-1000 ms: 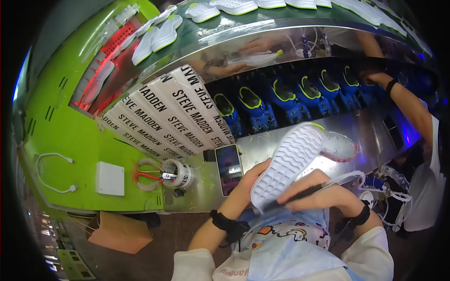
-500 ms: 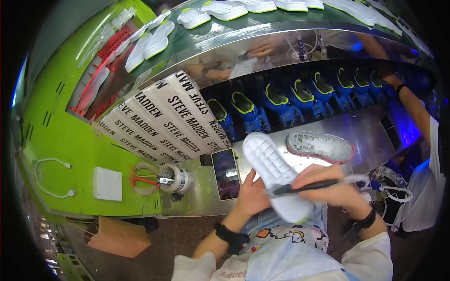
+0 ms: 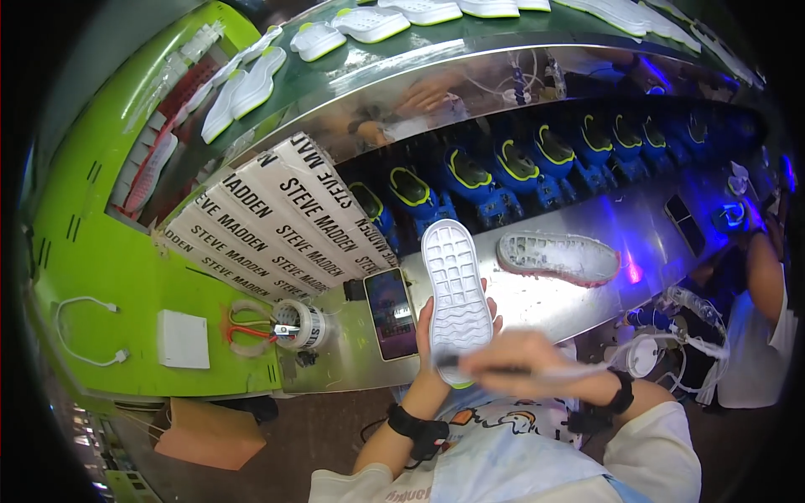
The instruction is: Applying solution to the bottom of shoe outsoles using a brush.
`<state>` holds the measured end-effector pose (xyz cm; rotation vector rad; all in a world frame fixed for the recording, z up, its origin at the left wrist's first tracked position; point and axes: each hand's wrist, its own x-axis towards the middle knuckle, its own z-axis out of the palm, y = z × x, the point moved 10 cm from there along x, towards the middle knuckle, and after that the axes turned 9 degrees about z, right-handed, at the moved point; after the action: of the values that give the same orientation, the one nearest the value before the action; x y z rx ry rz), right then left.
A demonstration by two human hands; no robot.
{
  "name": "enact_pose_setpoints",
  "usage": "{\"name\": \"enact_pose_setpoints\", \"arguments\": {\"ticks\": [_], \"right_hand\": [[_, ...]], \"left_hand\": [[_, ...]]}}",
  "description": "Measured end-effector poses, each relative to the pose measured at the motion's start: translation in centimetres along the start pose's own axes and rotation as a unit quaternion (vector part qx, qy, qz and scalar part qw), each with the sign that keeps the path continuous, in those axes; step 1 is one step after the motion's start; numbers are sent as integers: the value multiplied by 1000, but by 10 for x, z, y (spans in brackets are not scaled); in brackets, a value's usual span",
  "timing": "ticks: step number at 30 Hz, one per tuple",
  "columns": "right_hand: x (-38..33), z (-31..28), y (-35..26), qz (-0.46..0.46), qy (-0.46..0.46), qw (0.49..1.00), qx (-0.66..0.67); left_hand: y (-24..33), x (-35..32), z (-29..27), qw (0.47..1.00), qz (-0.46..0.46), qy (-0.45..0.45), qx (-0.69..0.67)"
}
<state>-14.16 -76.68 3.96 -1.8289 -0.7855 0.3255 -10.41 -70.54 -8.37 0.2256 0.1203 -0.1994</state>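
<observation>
Phone (image 3: 390,314) near tape roll (image 3: 315,327) | red-edged sole (image 3: 558,257) on bench (image 3: 340,360) | hands: left (image 3: 427,339) holding white sole (image 3: 457,285), right (image 3: 524,356) gripping dark tool (image 3: 448,360) (blurred)

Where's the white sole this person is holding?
In the head view, the white sole is near the centre, held in the left hand, just left of the red-edged grey sole on the metal bench.

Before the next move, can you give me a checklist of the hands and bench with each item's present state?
1. White sole gripped in the left hand: ok.
2. Dark-tipped tool in the right hand: ok.
3. Right hand sharp in the picture: not ok, blurred.
4. Tool's tip touching the sole: cannot tell.
5. Second sole apart from the first: ok.
</observation>
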Motion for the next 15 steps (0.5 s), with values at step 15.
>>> {"name": "enact_pose_setpoints", "arguments": {"ticks": [15], "right_hand": [[-5, -15, -2, 88, -163, 983, 17]], "left_hand": [[-11, 6, 27, 950, -227, -20, 213]]}}
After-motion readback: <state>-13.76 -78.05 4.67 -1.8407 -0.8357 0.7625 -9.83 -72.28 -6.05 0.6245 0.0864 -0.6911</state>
